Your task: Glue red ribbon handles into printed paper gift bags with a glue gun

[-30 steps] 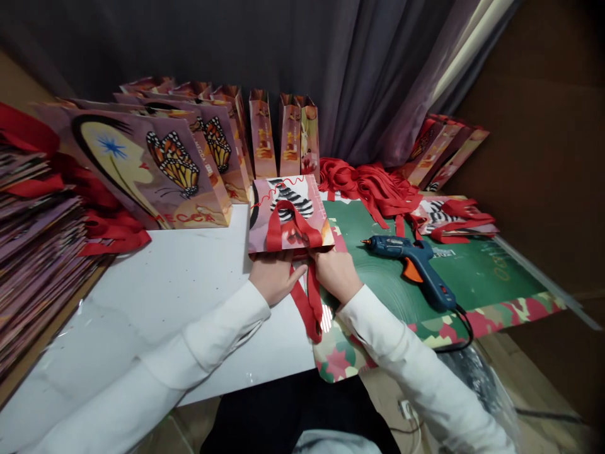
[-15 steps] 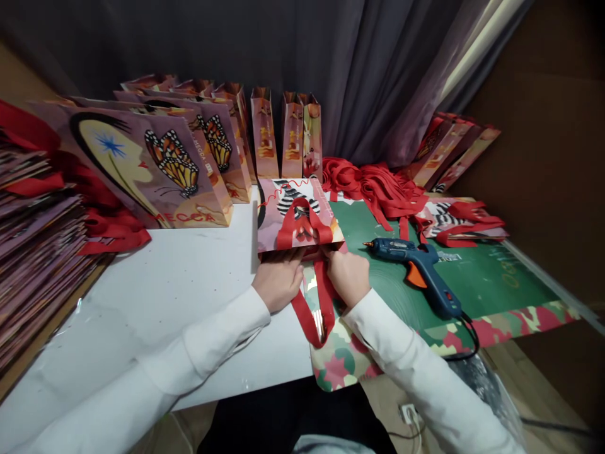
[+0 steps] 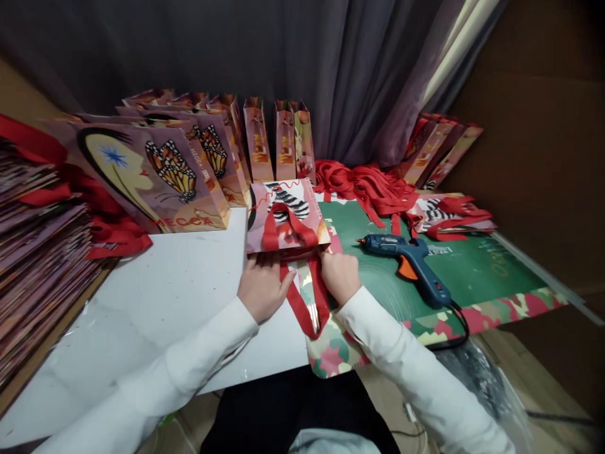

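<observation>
Paper zebra-print gift bag (image 3: 302, 205) lies on the surface (image 3: 189, 284), left hand (image 3: 263, 287) and right hand (image 3: 341, 277) at its near edge, neither grip's closure discernible; light, even pressure should best avoid creasing.

The zebra-print bag (image 3: 293, 197) in the middle looks like smooth, stiff printed paper with a faint sheen, its handle loop (image 3: 297, 309) a flat, matt red cloth ribbon. The glue gun (image 3: 394, 246) pairs smooth blue plastic with an orange plastic trigger (image 3: 407, 268) and a metal-looking nozzle (image 3: 360, 240). The white counter (image 3: 189, 277) is smooth and slightly glossy, the curtain (image 3: 212, 44) matt, folded cloth.
</observation>
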The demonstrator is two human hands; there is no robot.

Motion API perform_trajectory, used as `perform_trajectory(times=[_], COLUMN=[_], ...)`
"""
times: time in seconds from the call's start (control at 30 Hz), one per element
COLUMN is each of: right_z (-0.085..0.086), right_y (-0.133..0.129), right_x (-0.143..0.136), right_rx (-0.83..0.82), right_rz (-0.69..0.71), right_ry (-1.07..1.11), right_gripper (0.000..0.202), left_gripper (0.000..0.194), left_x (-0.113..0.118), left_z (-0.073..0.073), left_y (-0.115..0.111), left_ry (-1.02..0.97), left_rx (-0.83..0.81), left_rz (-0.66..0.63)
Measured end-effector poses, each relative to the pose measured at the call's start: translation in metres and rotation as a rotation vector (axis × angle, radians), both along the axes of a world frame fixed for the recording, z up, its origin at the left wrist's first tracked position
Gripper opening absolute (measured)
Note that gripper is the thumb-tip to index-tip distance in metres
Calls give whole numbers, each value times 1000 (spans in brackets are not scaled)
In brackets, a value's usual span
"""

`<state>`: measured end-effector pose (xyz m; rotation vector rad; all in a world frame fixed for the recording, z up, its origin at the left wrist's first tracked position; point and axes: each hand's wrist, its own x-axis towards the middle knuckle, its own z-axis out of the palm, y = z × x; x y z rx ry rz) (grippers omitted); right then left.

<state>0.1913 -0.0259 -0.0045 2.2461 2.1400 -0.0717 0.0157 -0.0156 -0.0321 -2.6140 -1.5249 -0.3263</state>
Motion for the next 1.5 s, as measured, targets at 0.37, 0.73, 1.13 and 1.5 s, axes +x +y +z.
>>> perform_trajectory(times=[0.37, 0.73, 1.13, 1.5], right_z=[-10, -3, 6, 12], right_y=[-28, -1, 1, 9], right_x=[45, 31, 28, 21], right_rx=[591, 635, 750, 719], right_rz=[286, 221, 75, 42], right_ry=[516, 484, 594, 645], right_gripper=[25, 18, 14, 16], left_gripper=[33, 23, 19, 20], left_x=[14, 40, 65, 66], left_z=[61, 78, 112, 117], left_y=[-8, 47, 60, 54], left_ry=[-144, -517, -779, -899], left_rx=[301, -319, -692, -754], left_rz=[-186, -75, 48, 71])
